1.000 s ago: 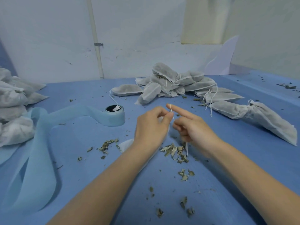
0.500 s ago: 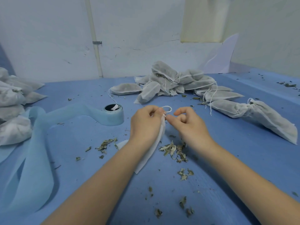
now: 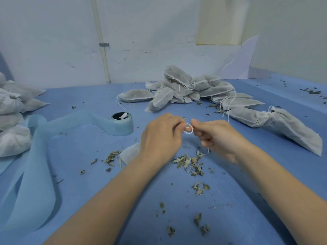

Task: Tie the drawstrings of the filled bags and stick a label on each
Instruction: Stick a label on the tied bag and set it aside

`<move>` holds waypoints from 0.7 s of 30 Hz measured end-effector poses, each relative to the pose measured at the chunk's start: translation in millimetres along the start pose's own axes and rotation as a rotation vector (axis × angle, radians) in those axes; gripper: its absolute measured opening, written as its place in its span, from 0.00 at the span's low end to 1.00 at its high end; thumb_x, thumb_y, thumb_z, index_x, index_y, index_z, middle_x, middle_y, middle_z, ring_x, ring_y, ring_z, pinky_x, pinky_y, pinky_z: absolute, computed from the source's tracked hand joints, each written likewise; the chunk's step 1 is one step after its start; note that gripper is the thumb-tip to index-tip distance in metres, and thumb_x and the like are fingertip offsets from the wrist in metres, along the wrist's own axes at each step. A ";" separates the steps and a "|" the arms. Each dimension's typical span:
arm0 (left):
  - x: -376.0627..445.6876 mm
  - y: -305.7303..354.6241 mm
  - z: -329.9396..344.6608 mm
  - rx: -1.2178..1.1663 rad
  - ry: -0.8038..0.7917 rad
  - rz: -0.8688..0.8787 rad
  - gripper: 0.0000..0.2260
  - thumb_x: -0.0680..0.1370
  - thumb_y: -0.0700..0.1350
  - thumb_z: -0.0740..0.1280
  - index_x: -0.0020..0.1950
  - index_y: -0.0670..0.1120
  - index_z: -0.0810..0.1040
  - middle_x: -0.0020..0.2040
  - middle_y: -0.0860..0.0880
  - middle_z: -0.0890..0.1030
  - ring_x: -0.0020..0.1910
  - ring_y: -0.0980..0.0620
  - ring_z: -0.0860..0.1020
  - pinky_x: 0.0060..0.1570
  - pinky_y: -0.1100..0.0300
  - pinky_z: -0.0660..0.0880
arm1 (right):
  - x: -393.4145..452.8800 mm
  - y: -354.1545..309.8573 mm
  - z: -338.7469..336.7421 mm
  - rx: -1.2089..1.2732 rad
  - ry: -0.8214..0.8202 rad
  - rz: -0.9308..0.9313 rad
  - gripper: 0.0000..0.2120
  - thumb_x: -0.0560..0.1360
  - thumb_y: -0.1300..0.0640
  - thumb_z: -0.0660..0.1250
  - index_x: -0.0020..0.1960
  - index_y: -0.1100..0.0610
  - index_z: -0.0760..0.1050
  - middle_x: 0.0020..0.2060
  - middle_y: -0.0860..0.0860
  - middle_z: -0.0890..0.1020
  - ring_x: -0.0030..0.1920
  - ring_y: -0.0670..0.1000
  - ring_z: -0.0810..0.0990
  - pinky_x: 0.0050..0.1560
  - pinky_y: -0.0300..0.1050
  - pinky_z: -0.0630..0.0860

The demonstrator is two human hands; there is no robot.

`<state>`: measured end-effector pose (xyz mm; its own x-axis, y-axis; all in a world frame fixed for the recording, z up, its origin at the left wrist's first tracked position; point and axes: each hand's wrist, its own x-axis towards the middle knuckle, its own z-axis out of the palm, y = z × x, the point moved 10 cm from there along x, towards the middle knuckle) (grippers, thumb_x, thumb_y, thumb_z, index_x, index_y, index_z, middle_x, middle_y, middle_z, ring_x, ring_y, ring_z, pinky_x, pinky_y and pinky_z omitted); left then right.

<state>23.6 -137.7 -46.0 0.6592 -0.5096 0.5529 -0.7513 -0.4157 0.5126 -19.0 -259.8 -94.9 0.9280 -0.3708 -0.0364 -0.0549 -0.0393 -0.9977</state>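
My left hand (image 3: 161, 137) grips the neck of a white filled bag (image 3: 130, 153), most of it hidden under the hand and wrist. My right hand (image 3: 216, 138) pinches the bag's white drawstring (image 3: 188, 129), which forms a small loop between the two hands. A loose string end hangs below the right hand. A pile of filled white bags (image 3: 187, 89) lies at the back centre. Two more filled bags (image 3: 283, 124) lie to the right. A roll of light blue label tape (image 3: 122, 123) stands left of my hands.
The tape's long unrolled strip (image 3: 33, 167) runs down the left side of the blue table (image 3: 230, 218). More white bags (image 3: 14, 110) are stacked at the far left. Dried leaf crumbs (image 3: 191, 161) lie scattered under and in front of my hands.
The right hand's pointing finger has curled in. Both hands came together on the drawstring, and a small loop now shows between them. The bag has sunk back under my left hand.
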 end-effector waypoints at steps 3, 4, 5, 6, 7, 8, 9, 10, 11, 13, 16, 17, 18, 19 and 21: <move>-1.7 -0.5 -3.3 0.076 0.059 -0.015 0.09 0.80 0.48 0.61 0.49 0.49 0.80 0.44 0.54 0.76 0.46 0.52 0.74 0.50 0.58 0.68 | -3.5 -4.6 1.2 0.009 0.018 -0.059 0.11 0.69 0.52 0.73 0.44 0.60 0.84 0.25 0.42 0.70 0.25 0.43 0.61 0.25 0.33 0.59; -2.9 -1.1 -3.8 0.083 0.072 -0.034 0.09 0.80 0.48 0.60 0.49 0.49 0.79 0.45 0.52 0.77 0.47 0.51 0.74 0.51 0.57 0.68 | -5.6 -7.1 1.2 -0.054 0.050 -0.097 0.09 0.70 0.53 0.73 0.45 0.58 0.84 0.23 0.40 0.72 0.24 0.42 0.61 0.25 0.31 0.60; -3.6 -2.5 -3.5 0.083 0.081 -0.060 0.09 0.80 0.48 0.60 0.48 0.48 0.79 0.46 0.51 0.78 0.48 0.51 0.75 0.52 0.57 0.68 | -6.9 -8.9 0.3 -0.101 0.094 -0.128 0.06 0.71 0.55 0.73 0.45 0.57 0.85 0.23 0.40 0.75 0.23 0.42 0.62 0.25 0.31 0.62; -4.4 -4.5 -3.6 0.072 0.090 -0.091 0.09 0.80 0.49 0.60 0.47 0.48 0.78 0.46 0.51 0.78 0.48 0.50 0.75 0.52 0.57 0.67 | -7.4 -10.0 -1.2 -0.119 0.136 -0.151 0.04 0.72 0.56 0.72 0.44 0.55 0.85 0.25 0.40 0.78 0.23 0.41 0.64 0.26 0.31 0.64; -5.0 -6.9 -4.0 0.053 0.102 -0.124 0.09 0.80 0.49 0.60 0.46 0.48 0.77 0.46 0.52 0.78 0.48 0.51 0.74 0.51 0.58 0.66 | -6.9 -9.9 -2.6 -0.122 0.172 -0.167 0.04 0.73 0.56 0.71 0.43 0.54 0.85 0.29 0.41 0.81 0.24 0.41 0.68 0.28 0.31 0.66; -5.7 -8.8 -4.7 0.033 0.112 -0.155 0.08 0.80 0.49 0.60 0.45 0.49 0.76 0.44 0.53 0.77 0.48 0.51 0.74 0.50 0.59 0.64 | -6.7 -9.8 -3.7 -0.120 0.201 -0.177 0.04 0.73 0.55 0.71 0.42 0.52 0.85 0.33 0.41 0.83 0.27 0.40 0.73 0.30 0.32 0.68; -6.3 -10.2 -5.1 0.016 0.117 -0.181 0.08 0.80 0.50 0.60 0.44 0.49 0.75 0.43 0.54 0.75 0.48 0.51 0.74 0.49 0.60 0.63 | -7.0 -9.9 -4.6 -0.120 0.224 -0.182 0.04 0.73 0.55 0.71 0.42 0.52 0.85 0.34 0.40 0.84 0.30 0.39 0.76 0.32 0.32 0.70; -6.6 -12.2 -4.0 0.005 0.111 -0.208 0.08 0.80 0.50 0.60 0.44 0.49 0.75 0.43 0.55 0.75 0.48 0.52 0.74 0.49 0.60 0.64 | -7.4 -9.9 -4.8 -0.111 0.236 -0.181 0.05 0.73 0.55 0.71 0.42 0.52 0.85 0.31 0.39 0.82 0.30 0.39 0.76 0.32 0.32 0.69; -6.4 -15.1 -1.8 -0.010 0.097 -0.236 0.08 0.80 0.50 0.60 0.44 0.49 0.75 0.44 0.54 0.77 0.48 0.51 0.74 0.49 0.59 0.65 | -7.2 -8.9 -4.3 -0.084 0.233 -0.173 0.05 0.73 0.56 0.71 0.41 0.53 0.85 0.26 0.38 0.78 0.27 0.40 0.74 0.30 0.32 0.68; -5.1 -22.7 4.4 -0.083 0.045 -0.307 0.10 0.80 0.51 0.60 0.45 0.48 0.77 0.46 0.52 0.80 0.49 0.51 0.76 0.50 0.56 0.69 | -4.8 -1.7 -1.7 0.074 0.199 -0.113 0.06 0.72 0.59 0.71 0.37 0.56 0.84 0.23 0.41 0.70 0.24 0.43 0.66 0.25 0.33 0.63; -5.3 -30.9 12.2 -0.278 -0.016 -0.398 0.09 0.79 0.49 0.61 0.41 0.51 0.78 0.38 0.55 0.79 0.44 0.51 0.76 0.45 0.57 0.71 | -1.7 12.8 13.8 0.432 0.047 0.041 0.04 0.70 0.63 0.70 0.37 0.60 0.82 0.26 0.47 0.66 0.24 0.43 0.59 0.22 0.34 0.57; -5.3 -30.3 13.4 -0.306 -0.020 -0.395 0.08 0.78 0.48 0.62 0.41 0.52 0.77 0.38 0.55 0.79 0.43 0.52 0.76 0.45 0.57 0.71 | -1.4 14.3 20.1 0.514 -0.008 0.073 0.04 0.68 0.62 0.69 0.36 0.61 0.82 0.27 0.47 0.65 0.24 0.43 0.58 0.21 0.33 0.56; -5.8 -27.9 14.0 -0.322 -0.014 -0.372 0.05 0.78 0.47 0.63 0.45 0.52 0.77 0.41 0.56 0.79 0.45 0.53 0.76 0.47 0.58 0.71 | -1.6 14.5 24.8 0.569 -0.049 0.091 0.05 0.66 0.62 0.69 0.35 0.61 0.82 0.27 0.47 0.65 0.24 0.43 0.58 0.21 0.33 0.56; -6.6 -24.2 13.0 -0.331 0.007 -0.335 0.04 0.77 0.45 0.64 0.50 0.51 0.76 0.45 0.56 0.79 0.47 0.55 0.76 0.50 0.59 0.71 | -1.5 14.6 28.2 0.601 -0.074 0.101 0.05 0.66 0.61 0.68 0.34 0.61 0.83 0.26 0.47 0.65 0.23 0.43 0.58 0.20 0.32 0.57; -8.3 -13.2 8.3 -0.335 0.084 -0.219 0.11 0.75 0.39 0.65 0.57 0.49 0.73 0.50 0.56 0.78 0.49 0.58 0.76 0.53 0.62 0.69 | -0.8 15.5 32.4 0.617 -0.091 0.110 0.05 0.66 0.61 0.68 0.35 0.61 0.82 0.26 0.47 0.65 0.22 0.42 0.58 0.20 0.32 0.57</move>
<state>27.8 -134.3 -62.9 0.8132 -0.3675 0.4512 -0.5500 -0.2322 0.8022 -8.6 -230.1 -112.2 0.9580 -0.2613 -0.1181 0.0462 0.5471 -0.8358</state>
